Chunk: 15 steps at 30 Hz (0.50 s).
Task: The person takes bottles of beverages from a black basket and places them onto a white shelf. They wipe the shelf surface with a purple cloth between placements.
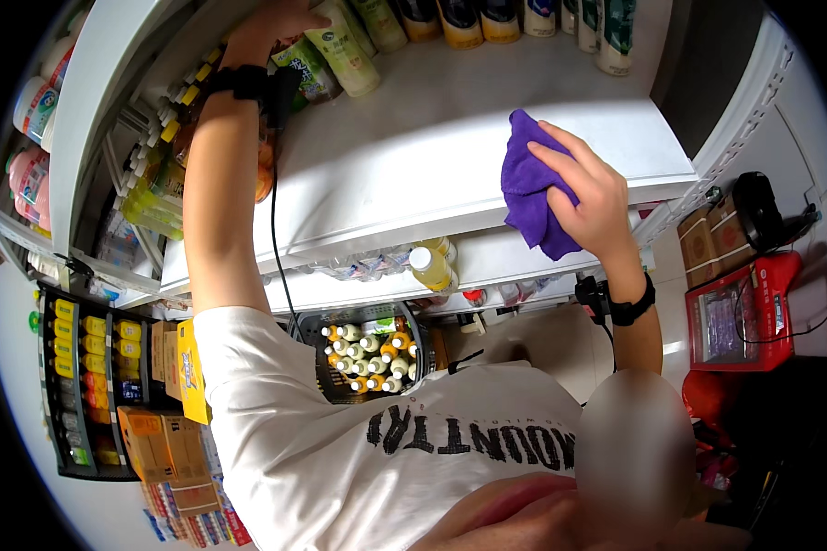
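My right hand (586, 189) holds a purple cloth (534, 179) bunched under its fingers. The cloth lies over the front part of a white shelf (413, 151), and its lower corner hangs past the front edge. At the upper left, my left hand (272, 27) reaches among drinks at the back of the shelf, partly cut off by the picture's rim. Its fingers are at a tilted pale green bottle (348, 58); whether they grip it cannot be told. A green package with printed writing (307, 69) stands just below that hand.
More bottles (462, 21) line the shelf's back. Yellow-capped bottles (172, 131) stand at left. A yellow drink bottle (431, 268) stands on the shelf below. Under it, a black basket (424, 344) holds several small bottles. A black cable (276, 234) hangs from my left wrist. Cardboard boxes (155, 441) are stacked lower left.
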Motion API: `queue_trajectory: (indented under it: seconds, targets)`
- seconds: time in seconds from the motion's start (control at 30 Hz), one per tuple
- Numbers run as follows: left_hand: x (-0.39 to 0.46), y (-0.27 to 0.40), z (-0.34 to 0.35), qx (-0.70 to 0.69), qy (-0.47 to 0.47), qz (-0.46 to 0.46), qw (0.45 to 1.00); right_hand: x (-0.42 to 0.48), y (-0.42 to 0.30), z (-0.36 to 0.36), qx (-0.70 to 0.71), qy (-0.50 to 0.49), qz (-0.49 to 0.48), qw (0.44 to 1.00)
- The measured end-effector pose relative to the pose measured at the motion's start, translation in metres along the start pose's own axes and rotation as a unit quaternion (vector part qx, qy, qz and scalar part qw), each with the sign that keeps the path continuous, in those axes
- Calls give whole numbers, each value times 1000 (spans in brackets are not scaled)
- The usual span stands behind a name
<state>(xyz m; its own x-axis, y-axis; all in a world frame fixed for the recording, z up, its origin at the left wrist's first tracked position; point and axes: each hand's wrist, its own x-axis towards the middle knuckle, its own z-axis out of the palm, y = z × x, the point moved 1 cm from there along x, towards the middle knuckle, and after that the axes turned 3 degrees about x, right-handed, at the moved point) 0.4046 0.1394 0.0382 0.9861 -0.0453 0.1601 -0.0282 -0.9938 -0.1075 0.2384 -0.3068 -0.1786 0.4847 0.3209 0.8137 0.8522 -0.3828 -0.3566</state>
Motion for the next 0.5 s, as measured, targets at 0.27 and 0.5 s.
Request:
queue_trajectory:
  seconds: [0.27,0.5]
  targets:
    - [68,-74,35,112,107,40,987,0,0,-1,4,10,-15,1000]
    - [25,-72,31,213,276,150,925,3,-6,4,6,9,-7,1000]
